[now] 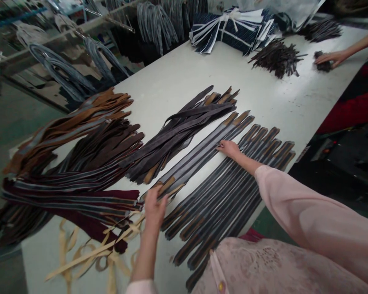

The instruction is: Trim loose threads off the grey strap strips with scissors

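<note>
My left hand [155, 208] is at the near end of a few long grey fabric strips [199, 148] laid side by side, its fingers closed on the tan-backed end of one. Farther up the same strips, my right hand [229, 148] is closed, and a small thin metal tool [217, 144] pokes out from its fingertips; its kind is too small to tell. Several dark strips with tan ends [214, 204] lie in a row under my right forearm. Just beyond the grey strips is a loose pile of dark brown strips [184, 126].
Bundles of rust-brown strips [76, 122] and maroon strips [73, 196] lie at the left. Cream tape scraps [88, 261] are near the front edge. At the back are a tied denim bundle [233, 30] and dark short pieces [277, 59]. Another person's hand [334, 59] holds a dark bunch.
</note>
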The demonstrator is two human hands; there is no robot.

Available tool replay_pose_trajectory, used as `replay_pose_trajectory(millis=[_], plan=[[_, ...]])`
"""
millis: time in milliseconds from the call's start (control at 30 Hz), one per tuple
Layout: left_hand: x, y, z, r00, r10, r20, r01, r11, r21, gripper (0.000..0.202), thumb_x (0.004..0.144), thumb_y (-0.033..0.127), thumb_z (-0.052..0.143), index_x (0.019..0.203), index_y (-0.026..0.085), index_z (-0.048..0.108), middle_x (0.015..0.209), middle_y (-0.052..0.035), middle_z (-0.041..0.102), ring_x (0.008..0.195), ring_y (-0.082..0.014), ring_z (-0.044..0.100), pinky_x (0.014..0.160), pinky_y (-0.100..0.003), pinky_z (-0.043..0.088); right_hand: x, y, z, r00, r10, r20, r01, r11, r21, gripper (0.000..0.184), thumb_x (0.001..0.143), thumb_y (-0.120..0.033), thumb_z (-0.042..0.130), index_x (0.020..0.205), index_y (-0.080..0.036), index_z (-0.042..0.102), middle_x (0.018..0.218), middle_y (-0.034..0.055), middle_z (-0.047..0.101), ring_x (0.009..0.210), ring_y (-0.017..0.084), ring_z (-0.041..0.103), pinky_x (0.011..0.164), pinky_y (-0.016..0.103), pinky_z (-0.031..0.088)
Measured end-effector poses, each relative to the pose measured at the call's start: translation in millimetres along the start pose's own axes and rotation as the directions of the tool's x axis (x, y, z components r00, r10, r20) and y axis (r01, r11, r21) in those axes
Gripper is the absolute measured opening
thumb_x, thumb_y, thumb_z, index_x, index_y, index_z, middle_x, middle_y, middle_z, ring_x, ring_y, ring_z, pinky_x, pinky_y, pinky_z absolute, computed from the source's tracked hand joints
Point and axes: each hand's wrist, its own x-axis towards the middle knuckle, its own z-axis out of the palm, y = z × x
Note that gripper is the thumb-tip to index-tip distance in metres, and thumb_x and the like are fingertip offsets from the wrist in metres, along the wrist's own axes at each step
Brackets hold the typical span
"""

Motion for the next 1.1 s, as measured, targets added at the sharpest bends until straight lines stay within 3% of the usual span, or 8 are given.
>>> replay_pose_trajectory(millis=[100,233,333,467,733,1100], plan=[[15,23,29.0,0.985,0.159,0.072,-0.162,0.986,0.046,0.034,0.071,0.031,0.059,0.103,0.021,0.055,0.100,-0.0075,0.055,0.096,-0.0218,0.050,0.082,-0.036,0.040,0,0,0,1.000,0.008,0.006,-0.008,1.000,-0.003,0.033,0.077,-0.049,0.046,0.090,-0.022,0.058,0.088,0.0065,0.064,0.083,0.021,0.057,0.063,0.027,0.039],[29,36,50.5,0.988,0.140,0.062,-0.145,0.986,0.083,0.012,0.074,0.026,0.051,0.078,0.019,0.059,0.088,-0.0060,0.056,0.088,-0.0202,0.052,0.076,-0.032,0.039,3,2,1,1.000,0.012,0.018,-0.013,1.000,0.011,0.034,0.077,-0.050,0.046,0.093,-0.022,0.058,0.090,0.0067,0.063,0.084,0.021,0.057,0.065,0.028,0.040],[35,29,46.0,0.993,0.028,0.117,-0.019,0.996,-0.083,0.018,0.074,0.033,0.049,0.072,0.020,0.059,0.073,-0.0015,0.058,0.074,-0.0158,0.055,0.070,-0.027,0.040,7,4,1,0.999,0.012,0.036,-0.012,1.000,0.021,0.034,0.077,-0.050,0.046,0.093,-0.023,0.057,0.091,0.0068,0.063,0.085,0.021,0.057,0.066,0.028,0.040],[42,16,35.8,0.956,-0.161,0.247,0.219,0.948,-0.230,0.026,0.071,0.041,0.049,0.076,0.019,0.061,0.052,0.0040,0.055,0.049,-0.0115,0.053,0.054,-0.022,0.039,9,4,-1,0.999,0.004,0.053,-0.005,1.000,0.019,0.034,0.076,-0.050,0.045,0.093,-0.023,0.058,0.091,0.0069,0.063,0.085,0.021,0.057,0.066,0.028,0.041],[47,3,44.9,0.950,-0.237,0.205,0.271,0.950,-0.158,0.028,0.069,0.043,0.048,0.065,0.020,0.062,0.045,0.0028,0.055,0.048,-0.0128,0.055,0.053,-0.022,0.039,7,2,-3,0.998,0.015,0.054,-0.016,1.000,0.024,0.034,0.076,-0.050,0.046,0.093,-0.023,0.058,0.092,0.0064,0.063,0.086,0.021,0.057,0.067,0.028,0.041],[51,9,53.8,0.928,-0.336,0.160,0.334,0.942,0.040,0.021,0.065,0.038,0.051,0.061,0.022,0.064,0.062,-0.0050,0.066,0.062,-0.0196,0.058,0.056,-0.027,0.038,-2,-5,-12,0.998,0.044,0.047,-0.043,0.999,-0.014,0.033,0.077,-0.049,0.047,0.094,-0.022,0.057,0.092,0.0083,0.063,0.085,0.023,0.057,0.066,0.030,0.041]])
